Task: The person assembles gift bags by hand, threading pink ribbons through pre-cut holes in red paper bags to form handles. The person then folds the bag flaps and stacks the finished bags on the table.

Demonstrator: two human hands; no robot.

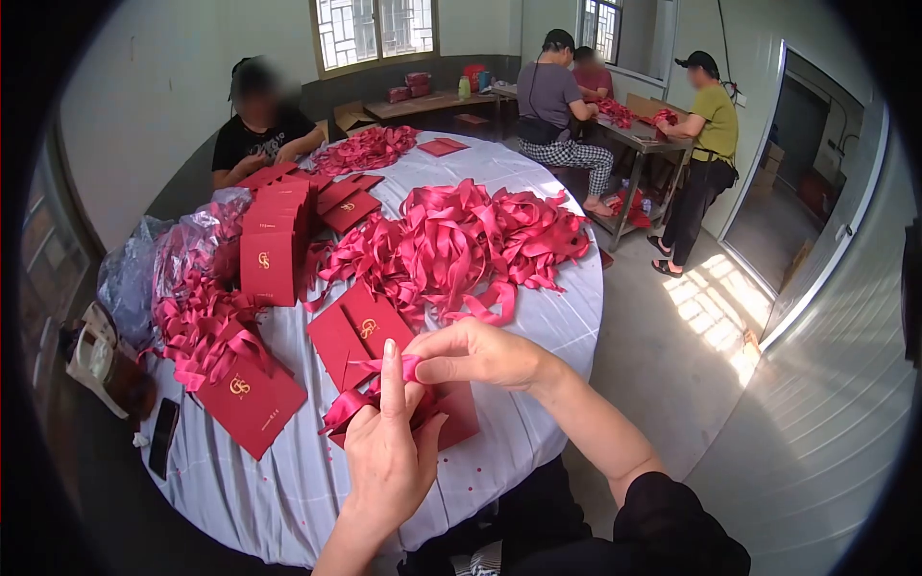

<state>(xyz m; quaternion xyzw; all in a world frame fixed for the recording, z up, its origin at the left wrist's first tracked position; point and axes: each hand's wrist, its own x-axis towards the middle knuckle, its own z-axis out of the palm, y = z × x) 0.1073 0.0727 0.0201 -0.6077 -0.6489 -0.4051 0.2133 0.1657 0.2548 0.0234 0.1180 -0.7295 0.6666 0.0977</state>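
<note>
Keep the ribbon flat and lightly taut, pinched in the right hand, beside the left hand's raised forefinger, with the left's own grip impossible to tell.

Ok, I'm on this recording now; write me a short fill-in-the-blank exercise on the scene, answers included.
Beside the left hand, the right hand pinches a ribbon between a finger and its ____.
The emblem on the propped-up red packet is ____ in colour.
A dark phone lies near the table edge at the picture's ____ side.
The person in the yellow-green top is ____, not seated.

Missing words: thumb; gold; left; standing.
</note>
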